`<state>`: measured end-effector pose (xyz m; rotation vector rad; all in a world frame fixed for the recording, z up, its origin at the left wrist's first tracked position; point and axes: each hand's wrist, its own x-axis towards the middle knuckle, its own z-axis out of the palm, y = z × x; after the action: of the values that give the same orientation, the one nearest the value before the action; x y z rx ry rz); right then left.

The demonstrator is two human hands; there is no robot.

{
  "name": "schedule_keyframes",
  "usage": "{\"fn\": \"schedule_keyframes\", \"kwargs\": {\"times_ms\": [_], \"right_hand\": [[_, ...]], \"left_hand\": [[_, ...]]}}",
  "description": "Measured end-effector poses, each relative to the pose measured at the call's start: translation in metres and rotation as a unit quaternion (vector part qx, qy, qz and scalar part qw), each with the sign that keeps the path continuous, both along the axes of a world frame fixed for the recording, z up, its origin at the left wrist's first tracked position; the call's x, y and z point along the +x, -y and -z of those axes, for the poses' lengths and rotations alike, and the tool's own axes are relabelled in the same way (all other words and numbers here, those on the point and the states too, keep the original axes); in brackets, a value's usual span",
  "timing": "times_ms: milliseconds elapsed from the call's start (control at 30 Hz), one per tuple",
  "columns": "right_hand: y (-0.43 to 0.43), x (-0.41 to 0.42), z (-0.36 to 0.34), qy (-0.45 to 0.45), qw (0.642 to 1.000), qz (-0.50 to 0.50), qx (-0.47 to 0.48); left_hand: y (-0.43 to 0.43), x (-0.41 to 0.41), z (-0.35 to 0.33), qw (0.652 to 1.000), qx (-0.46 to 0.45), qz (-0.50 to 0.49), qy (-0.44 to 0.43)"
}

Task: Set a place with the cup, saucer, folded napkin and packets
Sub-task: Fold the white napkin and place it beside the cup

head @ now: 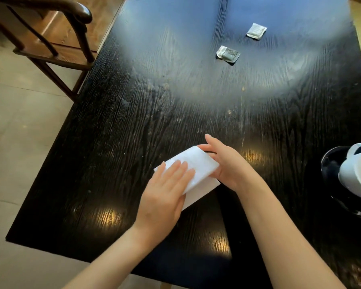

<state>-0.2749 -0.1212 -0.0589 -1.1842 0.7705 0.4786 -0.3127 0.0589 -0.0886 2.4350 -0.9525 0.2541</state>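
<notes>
Wooden chair (pixel 56 38) at far left, off the dark tabletop (pixel 117 126). Left hand (pixel 165 195) lies flat, grip released, palm pressing the near half of the white napkin (pixel 198 163), which sits near the front middle. Right hand (pixel 229 163) stands edge-on against the napkin's right side, fingers straight, grip released, grasping nothing.

Step in hand, as judged: folding and creasing. To do it well, hold the left palm firm, line the edges up, then run the right hand along the fold.

Count: one napkin; two packets, near one (pixel 228 54) and far one (pixel 256 31), well apart from the hands. At right edge, one white cup (pixel 356 176) tipped on one dark saucer (pixel 331 161).
</notes>
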Motion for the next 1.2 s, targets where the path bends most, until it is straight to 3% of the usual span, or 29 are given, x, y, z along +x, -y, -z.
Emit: {"fn": "schedule_keyframes", "kwargs": {"times_ms": [167,367,500,633,733,800,933,1067,1200], "right_hand": [[0.001,-0.002,-0.002,0.077,0.973,-0.142,-0.163],[-0.003,-0.017,0.009,0.162,0.943,-0.146,-0.252],[-0.009,-0.026,0.022,0.256,0.860,-0.196,-0.396],[-0.004,-0.030,0.034,0.318,0.743,-0.263,-0.526],[-0.001,-0.040,0.044,0.291,0.669,-0.365,-0.579],[0.000,-0.045,0.050,0.257,0.641,-0.400,-0.603],[0.000,-0.045,0.054,0.239,0.605,-0.413,-0.638],[0.002,-0.046,0.058,0.244,0.590,-0.416,-0.648],[0.008,-0.045,0.060,0.253,0.577,-0.427,-0.648]], "left_hand": [[0.011,-0.020,0.013,0.994,0.103,-0.025,0.022],[0.012,-0.034,0.029,0.975,0.220,-0.023,0.029],[0.010,-0.034,0.033,0.969,0.244,-0.025,-0.004],[0.012,-0.033,0.031,0.961,0.274,-0.023,-0.030],[0.012,-0.030,0.021,0.953,0.295,-0.008,-0.068],[0.010,-0.031,0.015,0.960,0.264,0.002,-0.093],[0.015,-0.012,0.002,0.983,0.137,-0.050,-0.108],[0.023,0.012,0.012,0.962,0.252,-0.078,-0.074],[0.018,0.010,0.029,0.958,0.273,-0.057,-0.073]]}}
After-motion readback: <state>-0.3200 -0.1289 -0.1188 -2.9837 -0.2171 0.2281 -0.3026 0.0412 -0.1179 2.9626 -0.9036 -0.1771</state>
